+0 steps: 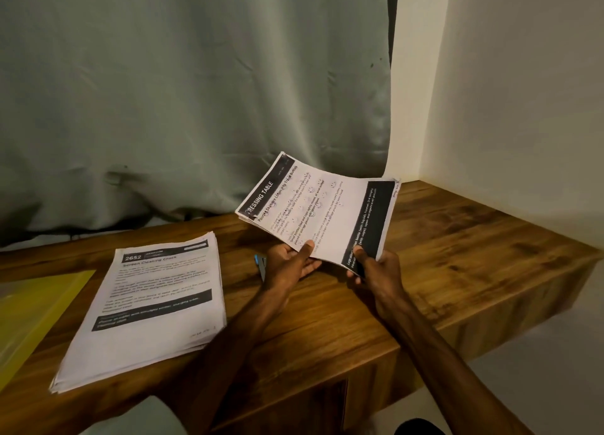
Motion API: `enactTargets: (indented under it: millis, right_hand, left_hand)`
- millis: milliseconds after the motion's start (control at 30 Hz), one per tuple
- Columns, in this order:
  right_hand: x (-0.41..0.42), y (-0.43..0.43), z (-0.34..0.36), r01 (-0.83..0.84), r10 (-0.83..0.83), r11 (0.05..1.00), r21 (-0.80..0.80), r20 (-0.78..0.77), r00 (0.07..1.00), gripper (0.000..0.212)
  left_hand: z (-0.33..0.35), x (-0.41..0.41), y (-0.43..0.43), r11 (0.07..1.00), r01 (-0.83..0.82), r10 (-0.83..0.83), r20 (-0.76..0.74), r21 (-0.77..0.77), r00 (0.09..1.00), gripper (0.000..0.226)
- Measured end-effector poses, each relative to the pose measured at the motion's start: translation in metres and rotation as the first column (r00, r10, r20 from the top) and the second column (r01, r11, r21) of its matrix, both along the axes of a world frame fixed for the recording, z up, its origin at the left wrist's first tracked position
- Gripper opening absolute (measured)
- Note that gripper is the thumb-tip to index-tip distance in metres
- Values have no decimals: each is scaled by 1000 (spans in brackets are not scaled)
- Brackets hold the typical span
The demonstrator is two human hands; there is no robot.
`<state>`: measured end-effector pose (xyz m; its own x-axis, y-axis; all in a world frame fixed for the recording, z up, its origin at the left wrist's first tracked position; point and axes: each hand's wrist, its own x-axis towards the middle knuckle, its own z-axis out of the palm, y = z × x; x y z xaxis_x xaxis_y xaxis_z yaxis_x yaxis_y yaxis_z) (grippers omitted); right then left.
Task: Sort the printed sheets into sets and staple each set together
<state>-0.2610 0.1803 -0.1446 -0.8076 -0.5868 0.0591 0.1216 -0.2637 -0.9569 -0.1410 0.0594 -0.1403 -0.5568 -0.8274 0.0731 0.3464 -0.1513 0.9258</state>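
A thin set of printed sheets (322, 210), headed "Dressing Table", is held up above the wooden desk (457, 238), tilted and slightly curled. My left hand (291, 263) supports its near edge from below, thumb on top of the page. My right hand (376, 271) pinches the near right corner over the black band. A thicker stack of printed sheets (147, 307), headed "Screen Cleaning Check", lies flat on the desk at the left. A small blue and grey object (260, 262), possibly a stapler, lies just behind my left hand, mostly hidden.
A yellow plastic folder (36, 307) lies at the desk's left edge. A grey-green curtain (196, 91) hangs behind the desk, and a white wall (523, 91) closes the right side. The desk's front edge drops off at the lower right.
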Motion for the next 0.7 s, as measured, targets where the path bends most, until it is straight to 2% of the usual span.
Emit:
enactTargets:
  millis: [133, 400, 500, 600, 700]
  right_hand:
    - [6, -5, 1, 9, -9, 1000, -8, 0, 1000, 18]
    - [2, 1, -2, -44, 45, 999, -17, 30, 999, 15]
    - [-7, 4, 4, -78, 81, 997, -27, 105, 991, 28]
    - [-27, 11, 16, -90, 115, 988, -122, 220, 969, 38]
    - [-45, 22, 29, -161, 189, 977, -140, 217, 958, 44]
  left_hand:
    - [-3, -3, 5, 999, 32, -32, 7, -32, 999, 24]
    - [5, 4, -3, 990, -21, 32, 75, -140, 997, 18]
    - [6, 7, -9, 979, -17, 42, 117, -203, 992, 25]
    - [7, 11, -15, 963, -22, 62, 143, -269, 988, 30]
    - [10, 17, -18, 940, -30, 87, 155, -339, 984, 30]
